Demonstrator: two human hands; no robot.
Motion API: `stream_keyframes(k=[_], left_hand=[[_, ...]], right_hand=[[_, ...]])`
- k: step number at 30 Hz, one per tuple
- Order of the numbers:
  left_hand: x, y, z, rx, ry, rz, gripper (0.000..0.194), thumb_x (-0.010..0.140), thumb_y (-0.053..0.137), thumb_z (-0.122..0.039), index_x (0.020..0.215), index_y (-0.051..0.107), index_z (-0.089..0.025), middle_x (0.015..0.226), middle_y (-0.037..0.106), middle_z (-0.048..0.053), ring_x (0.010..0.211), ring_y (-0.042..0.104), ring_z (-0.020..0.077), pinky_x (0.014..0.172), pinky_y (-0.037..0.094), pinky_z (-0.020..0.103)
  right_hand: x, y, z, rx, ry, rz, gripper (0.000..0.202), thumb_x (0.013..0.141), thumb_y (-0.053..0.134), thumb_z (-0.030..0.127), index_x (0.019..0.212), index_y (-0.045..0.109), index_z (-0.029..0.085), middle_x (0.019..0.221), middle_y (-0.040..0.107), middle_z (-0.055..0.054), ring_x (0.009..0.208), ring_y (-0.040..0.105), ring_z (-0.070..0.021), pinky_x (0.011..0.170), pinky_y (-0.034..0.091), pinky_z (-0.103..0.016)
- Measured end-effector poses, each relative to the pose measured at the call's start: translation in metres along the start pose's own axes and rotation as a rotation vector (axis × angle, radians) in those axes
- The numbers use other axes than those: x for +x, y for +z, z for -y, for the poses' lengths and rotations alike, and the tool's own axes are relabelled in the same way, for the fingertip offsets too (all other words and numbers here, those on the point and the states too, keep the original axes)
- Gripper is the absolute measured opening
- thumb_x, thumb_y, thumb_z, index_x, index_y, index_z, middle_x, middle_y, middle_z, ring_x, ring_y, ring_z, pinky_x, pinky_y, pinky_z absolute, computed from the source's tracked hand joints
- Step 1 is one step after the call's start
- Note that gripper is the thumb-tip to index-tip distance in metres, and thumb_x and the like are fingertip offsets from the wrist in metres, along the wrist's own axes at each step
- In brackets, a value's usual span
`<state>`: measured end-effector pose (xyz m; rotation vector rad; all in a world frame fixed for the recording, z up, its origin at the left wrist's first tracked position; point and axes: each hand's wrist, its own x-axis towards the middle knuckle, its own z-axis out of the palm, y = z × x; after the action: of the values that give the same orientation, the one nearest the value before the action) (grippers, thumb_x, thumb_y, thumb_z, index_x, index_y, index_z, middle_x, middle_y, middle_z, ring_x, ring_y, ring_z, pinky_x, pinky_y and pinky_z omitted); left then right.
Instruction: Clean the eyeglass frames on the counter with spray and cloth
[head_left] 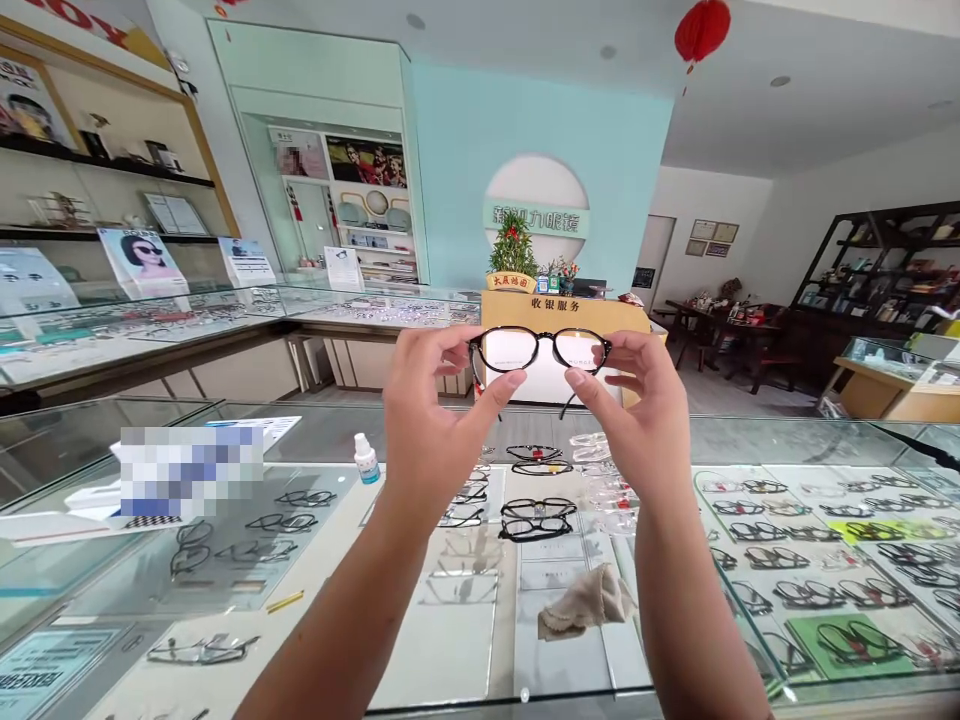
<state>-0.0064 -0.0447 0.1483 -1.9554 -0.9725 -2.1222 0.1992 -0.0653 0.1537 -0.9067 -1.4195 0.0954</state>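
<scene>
A pair of black-rimmed eyeglasses (546,338) is held up in front of me, above the glass counter, its temples pointing away. My left hand (442,400) pinches the left end of the frame, with the thumb below the left lens. On the other side, my right hand (637,400) grips the right end, its thumb under the right lens. Below them, a crumpled grey-beige cloth (585,603) lies on the counter. A small white dropper bottle (366,459) with a blue label stands left of my left forearm.
Rows of eyeglass frames (536,520) show in the glass counter (450,690), with more at the right (810,595). Papers (75,500) lie at the left. Beyond stands a wooden cashier desk (637,318) with a plant (514,248), and another glass display counter (187,325).
</scene>
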Motion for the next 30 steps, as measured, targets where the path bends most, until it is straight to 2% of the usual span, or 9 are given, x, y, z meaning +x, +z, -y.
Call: stream_keyframes(k=[3, 11, 20, 25, 30], left_hand=[[-0.002, 0.003, 0.004, 0.035, -0.033, 0.02, 0.041, 0.09, 0.09, -0.035, 0.128, 0.074, -0.031, 0.119, 0.067, 0.005, 0.106, 0.068, 0.0231, 0.093, 0.062, 0.042], [-0.004, 0.012, 0.004, 0.062, -0.102, 0.074, 0.039, 0.096, 0.084, -0.039, 0.132, 0.073, -0.03, 0.125, 0.07, 0.008, 0.115, 0.07, 0.027, 0.092, 0.063, 0.044], [-0.004, 0.012, 0.006, 0.066, -0.137, 0.057, 0.044, 0.096, 0.083, -0.042, 0.137, 0.071, -0.031, 0.134, 0.071, 0.008, 0.121, 0.071, 0.0276, 0.095, 0.063, 0.044], [-0.003, 0.015, 0.011, 0.033, -0.189, 0.034, 0.05, 0.091, 0.088, -0.043, 0.136, 0.071, -0.03, 0.128, 0.075, 0.008, 0.117, 0.073, 0.0278, 0.094, 0.062, 0.044], [-0.001, 0.016, 0.014, 0.006, -0.213, 0.019, 0.043, 0.089, 0.089, -0.042, 0.126, 0.072, -0.028, 0.121, 0.078, 0.008, 0.111, 0.075, 0.0271, 0.092, 0.062, 0.044]], right_hand=[[0.002, -0.001, -0.004, -0.105, -0.029, 0.0, 0.044, 0.091, 0.085, 0.055, 0.12, 0.066, 0.028, 0.123, 0.076, -0.008, 0.112, 0.074, -0.0265, 0.092, 0.063, -0.046], [0.002, -0.001, -0.005, -0.268, -0.068, -0.055, 0.045, 0.093, 0.084, 0.058, 0.122, 0.066, 0.029, 0.112, 0.072, -0.006, 0.103, 0.07, -0.0252, 0.089, 0.06, -0.045], [0.001, 0.005, -0.006, -0.303, -0.044, -0.048, 0.048, 0.094, 0.081, 0.063, 0.122, 0.067, 0.027, 0.117, 0.077, -0.008, 0.103, 0.072, -0.0267, 0.09, 0.059, -0.046], [0.0, 0.009, -0.009, -0.309, -0.062, -0.07, 0.048, 0.094, 0.08, 0.065, 0.122, 0.069, 0.027, 0.115, 0.078, -0.008, 0.101, 0.072, -0.0272, 0.089, 0.058, -0.047], [0.001, 0.011, -0.012, -0.252, -0.062, -0.077, 0.049, 0.094, 0.081, 0.063, 0.126, 0.069, 0.027, 0.122, 0.078, -0.01, 0.105, 0.073, -0.0276, 0.09, 0.06, -0.047]])
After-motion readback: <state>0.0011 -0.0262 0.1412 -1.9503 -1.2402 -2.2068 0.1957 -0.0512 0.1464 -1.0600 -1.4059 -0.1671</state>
